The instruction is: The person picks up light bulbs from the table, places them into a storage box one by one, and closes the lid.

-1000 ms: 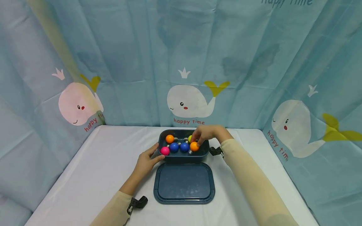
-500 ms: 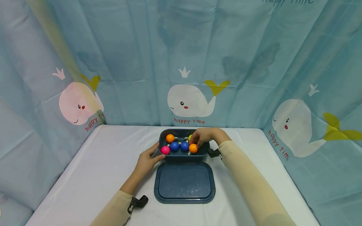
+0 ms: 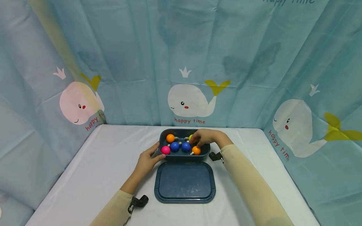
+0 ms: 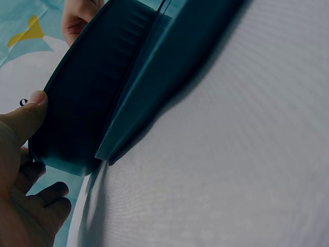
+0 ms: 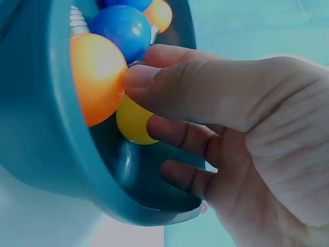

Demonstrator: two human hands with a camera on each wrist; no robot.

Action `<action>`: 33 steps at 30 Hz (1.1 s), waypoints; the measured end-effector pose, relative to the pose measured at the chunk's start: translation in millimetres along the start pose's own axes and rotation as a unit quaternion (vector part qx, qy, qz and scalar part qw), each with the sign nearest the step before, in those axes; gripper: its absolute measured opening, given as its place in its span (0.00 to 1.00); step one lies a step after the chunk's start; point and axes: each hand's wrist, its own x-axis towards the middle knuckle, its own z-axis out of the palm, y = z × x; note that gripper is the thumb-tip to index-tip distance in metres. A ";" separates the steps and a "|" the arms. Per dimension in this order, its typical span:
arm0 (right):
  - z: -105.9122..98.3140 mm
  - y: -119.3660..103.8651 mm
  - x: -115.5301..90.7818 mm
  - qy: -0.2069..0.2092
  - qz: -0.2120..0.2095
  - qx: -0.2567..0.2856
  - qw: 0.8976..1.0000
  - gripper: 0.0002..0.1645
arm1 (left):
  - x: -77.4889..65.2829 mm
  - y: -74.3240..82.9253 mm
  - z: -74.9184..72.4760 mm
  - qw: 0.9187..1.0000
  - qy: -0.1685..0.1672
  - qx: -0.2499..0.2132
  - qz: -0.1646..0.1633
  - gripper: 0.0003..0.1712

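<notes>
In the head view, a dark blue box [image 3: 183,158] holds several coloured light bulbs with screw bases. The right hand [image 3: 204,137] reaches in over its right end, thumb and index finger pinching in at the base of a blue light bulb [image 3: 186,147]. An orange bulb [image 5: 97,77] lies close to the thumb in the right wrist view, and a yellow bulb [image 5: 134,122] shows behind the other fingers. The left hand [image 3: 146,160] steadies the box's left end, its thumb [image 4: 35,105] against the rim and other fingers relaxed beneath.
In front of the box lies a dark blue lid [image 3: 185,182] on the white tablecloth [image 3: 113,153]. Another orange bulb [image 3: 170,138], another blue bulb [image 3: 174,146] and a pink bulb [image 3: 165,150] sit in the left half. A whale-printed curtain [image 3: 135,62] surrounds the table.
The right-hand orange bulb has shifted toward the near right and turned, its base now pointing left. The right hand has left it for the blue bulb. The left hand stays put.
</notes>
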 end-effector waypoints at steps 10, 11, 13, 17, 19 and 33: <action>4.6 -1.9 -15.0 0.069 -0.025 -0.025 0.997 0.22 | 0.2 0.8 -1.1 1.000 0.000 0.001 0.003 0.46; 5.2 -2.1 -17.2 0.078 -0.027 -0.027 0.996 0.22 | 0.3 0.9 -1.2 1.000 0.000 0.000 0.003 0.46; 6.5 -2.7 -21.8 0.097 -0.033 -0.032 0.994 0.22 | 0.5 1.0 -1.3 1.000 -0.001 0.001 0.002 0.46; 10.1 -3.8 -32.3 0.133 -0.041 -0.045 0.989 0.22 | 0.7 1.2 -1.4 1.000 -0.001 0.003 0.002 0.46; 12.1 -3.5 -37.1 0.148 -0.043 -0.047 0.987 0.22 | 0.9 0.9 -1.7 1.000 -0.001 0.002 0.003 0.46; 30.0 1.5 -63.1 0.246 -0.062 -0.061 0.965 0.23 | -0.1 -0.8 -1.0 1.000 -0.002 0.000 0.009 0.47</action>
